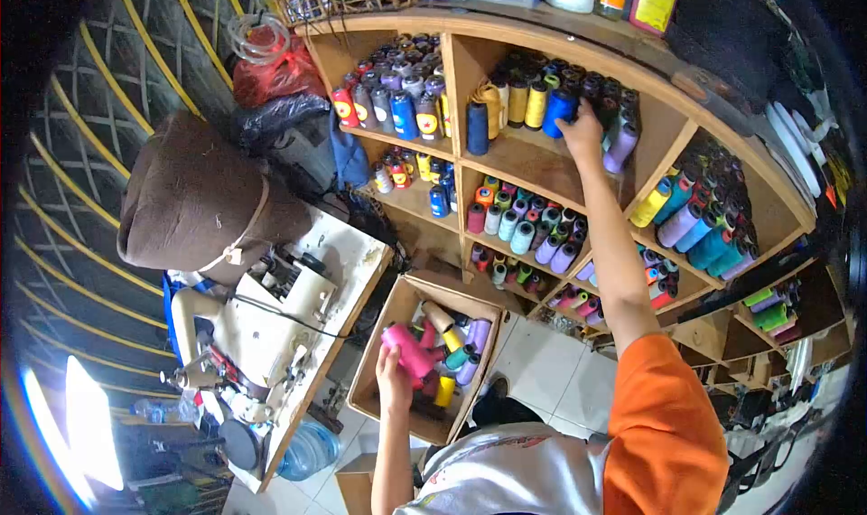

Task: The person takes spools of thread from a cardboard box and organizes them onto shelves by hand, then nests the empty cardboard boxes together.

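My left hand (394, 384) is closed round a large pink thread cone (409, 351), held over an open cardboard box (368, 363). Inside the box lie several cones, among them a yellow cone (445, 390) and a lilac cone (479, 333). Stretched up to the shelf, my right hand (582, 134) has its thumb and fingers at a blue thread spool (560, 113) and appears to grip it; the fingertips are partly hidden. Beside that spool stand a yellow spool (536, 105), a navy spool (477, 128) and a purple spool (620, 146).
A wooden shelf unit (524, 173) with many thread spools curves across the back. To the left, a sewing machine (280, 307) sits on a white table (357, 276), near a brown rolled bundle (194, 194). A water bottle (309, 449) lies below on the tiled floor (542, 361).
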Demonstrator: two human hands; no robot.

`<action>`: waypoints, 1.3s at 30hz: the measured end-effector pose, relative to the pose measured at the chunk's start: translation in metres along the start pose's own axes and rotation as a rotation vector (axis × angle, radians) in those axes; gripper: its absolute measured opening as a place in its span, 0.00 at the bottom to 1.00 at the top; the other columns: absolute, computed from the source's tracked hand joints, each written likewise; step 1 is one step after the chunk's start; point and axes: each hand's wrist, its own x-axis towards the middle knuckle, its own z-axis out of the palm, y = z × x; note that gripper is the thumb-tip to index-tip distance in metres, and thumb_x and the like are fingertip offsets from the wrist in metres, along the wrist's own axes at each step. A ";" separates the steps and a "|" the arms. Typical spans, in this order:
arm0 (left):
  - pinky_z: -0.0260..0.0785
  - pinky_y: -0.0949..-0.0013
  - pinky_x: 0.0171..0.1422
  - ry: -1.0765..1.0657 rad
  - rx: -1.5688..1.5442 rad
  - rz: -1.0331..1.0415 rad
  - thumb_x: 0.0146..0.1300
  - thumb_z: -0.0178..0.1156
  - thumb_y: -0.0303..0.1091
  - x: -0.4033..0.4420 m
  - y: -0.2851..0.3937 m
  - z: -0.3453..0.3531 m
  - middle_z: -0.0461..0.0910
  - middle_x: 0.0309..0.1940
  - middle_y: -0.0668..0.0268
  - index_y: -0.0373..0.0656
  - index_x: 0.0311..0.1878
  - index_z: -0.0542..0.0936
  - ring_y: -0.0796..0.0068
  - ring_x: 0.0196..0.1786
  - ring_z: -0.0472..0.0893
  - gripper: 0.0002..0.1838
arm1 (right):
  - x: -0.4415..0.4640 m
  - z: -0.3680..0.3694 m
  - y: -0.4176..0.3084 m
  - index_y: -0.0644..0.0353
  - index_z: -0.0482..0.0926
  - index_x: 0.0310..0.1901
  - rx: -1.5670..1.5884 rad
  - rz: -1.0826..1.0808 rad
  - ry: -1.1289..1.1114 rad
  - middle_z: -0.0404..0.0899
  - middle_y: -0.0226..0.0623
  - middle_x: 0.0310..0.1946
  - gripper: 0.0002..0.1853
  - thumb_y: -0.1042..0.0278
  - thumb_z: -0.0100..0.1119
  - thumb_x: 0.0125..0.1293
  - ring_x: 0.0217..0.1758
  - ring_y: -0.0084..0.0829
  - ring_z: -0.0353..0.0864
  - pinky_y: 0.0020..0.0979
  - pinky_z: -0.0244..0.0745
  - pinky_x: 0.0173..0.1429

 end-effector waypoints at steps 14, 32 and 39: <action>0.62 0.63 0.67 -0.581 0.421 0.261 0.56 0.64 0.21 0.061 0.021 0.209 0.61 0.67 0.51 0.34 0.70 0.55 0.61 0.67 0.65 0.40 | -0.193 -0.147 -0.140 0.64 0.73 0.54 0.569 0.217 -0.865 0.82 0.43 0.42 0.27 0.68 0.68 0.51 0.41 0.30 0.82 0.32 0.76 0.49; 0.73 0.52 0.47 -0.109 1.508 0.123 0.55 0.61 0.39 0.015 -0.099 -0.091 0.80 0.39 0.47 0.41 0.50 0.77 0.49 0.43 0.81 0.20 | -0.043 -0.001 0.043 0.61 0.77 0.44 -0.016 0.214 0.039 0.83 0.47 0.35 0.22 0.63 0.73 0.48 0.40 0.42 0.82 0.40 0.74 0.46; 0.73 0.58 0.56 -0.442 1.897 -0.652 0.51 0.60 0.44 0.024 -0.164 -0.202 0.77 0.49 0.43 0.38 0.49 0.77 0.53 0.51 0.79 0.25 | -0.159 -0.074 -0.063 0.68 0.74 0.50 0.348 0.006 -0.031 0.80 0.44 0.44 0.21 0.66 0.65 0.59 0.46 0.35 0.79 0.33 0.73 0.52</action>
